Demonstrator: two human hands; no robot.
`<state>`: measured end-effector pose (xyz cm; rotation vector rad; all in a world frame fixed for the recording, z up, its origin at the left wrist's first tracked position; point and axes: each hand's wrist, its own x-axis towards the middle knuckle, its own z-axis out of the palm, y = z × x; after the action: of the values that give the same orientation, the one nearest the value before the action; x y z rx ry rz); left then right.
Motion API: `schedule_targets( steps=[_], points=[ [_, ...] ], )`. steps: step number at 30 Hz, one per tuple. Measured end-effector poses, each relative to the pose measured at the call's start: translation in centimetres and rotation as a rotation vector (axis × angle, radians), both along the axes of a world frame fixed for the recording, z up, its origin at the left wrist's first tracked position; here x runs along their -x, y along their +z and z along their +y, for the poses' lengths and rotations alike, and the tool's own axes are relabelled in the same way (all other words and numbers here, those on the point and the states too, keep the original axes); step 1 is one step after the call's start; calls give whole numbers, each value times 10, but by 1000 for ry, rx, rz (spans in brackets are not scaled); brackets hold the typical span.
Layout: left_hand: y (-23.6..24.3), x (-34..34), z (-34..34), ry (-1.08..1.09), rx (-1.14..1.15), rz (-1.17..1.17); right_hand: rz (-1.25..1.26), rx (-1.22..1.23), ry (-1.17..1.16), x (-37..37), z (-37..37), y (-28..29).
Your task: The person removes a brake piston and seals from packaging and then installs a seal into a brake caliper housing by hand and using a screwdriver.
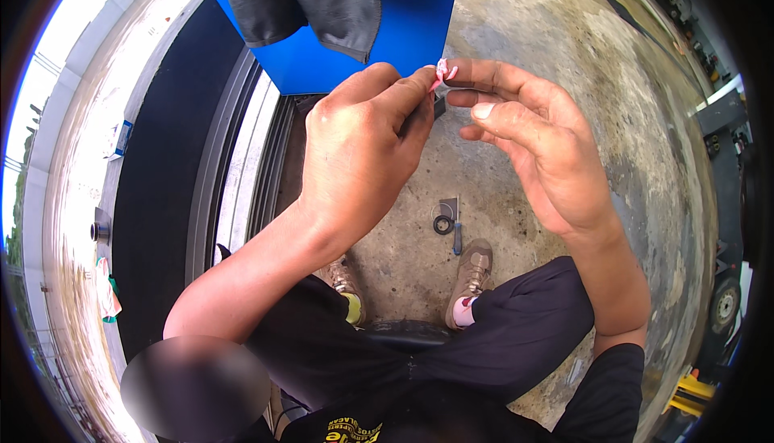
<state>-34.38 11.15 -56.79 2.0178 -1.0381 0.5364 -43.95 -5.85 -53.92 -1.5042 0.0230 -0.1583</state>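
Observation:
My left hand (pixel 363 133) is closed, thumb and fingertips pinching a small, crumpled pink-and-white piece (pixel 441 72); its exact kind is too small to tell. The piece sticks up past the fingertips. Facing it from the other side, my right hand (pixel 540 137) has its fingers spread and holds nothing. The tip of its index finger is right beside the piece, and I cannot tell whether they touch. A small dark block-like shape (pixel 439 108) shows just under the left fingertips, partly hidden.
Between my shoes on the concrete floor (pixel 516 233) lie a black ring (pixel 443 225), a blue-handled tool (pixel 457 241) and a flat grey piece (pixel 449 207). Dark grey cloth (pixel 343 8) hangs over a blue panel (pixel 419 32) ahead. A long black panel (pixel 161 185) runs along the left.

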Motion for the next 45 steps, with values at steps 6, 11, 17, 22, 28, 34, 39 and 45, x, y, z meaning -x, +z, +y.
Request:
schedule_targets(
  steps=[6,11,17,22,28,34,39,45],
  points=[
    [-3,-1,-1,-6,-61,-109,-8,-23,2,1,-2,-2],
    [2,-3,1,-43,-54,101,16,-94,11,-1,-8,1],
    [6,-11,6,-305,96,810,-229,200,-229,-14,-4,-9],
    [13,-9,8,-339,130,818,-138,164,-134,-14,-5,-6],
    [13,-9,10,-302,111,825,-129,212,-137,-14,0,-4],
    [10,-11,9,-310,122,855,-151,248,-115,-15,1,-10],
    [11,-11,10,-353,139,898,-79,211,-82,-12,1,-4],
    [12,-9,9,-355,131,911,-99,179,-88,-11,1,-3]
  ],
)
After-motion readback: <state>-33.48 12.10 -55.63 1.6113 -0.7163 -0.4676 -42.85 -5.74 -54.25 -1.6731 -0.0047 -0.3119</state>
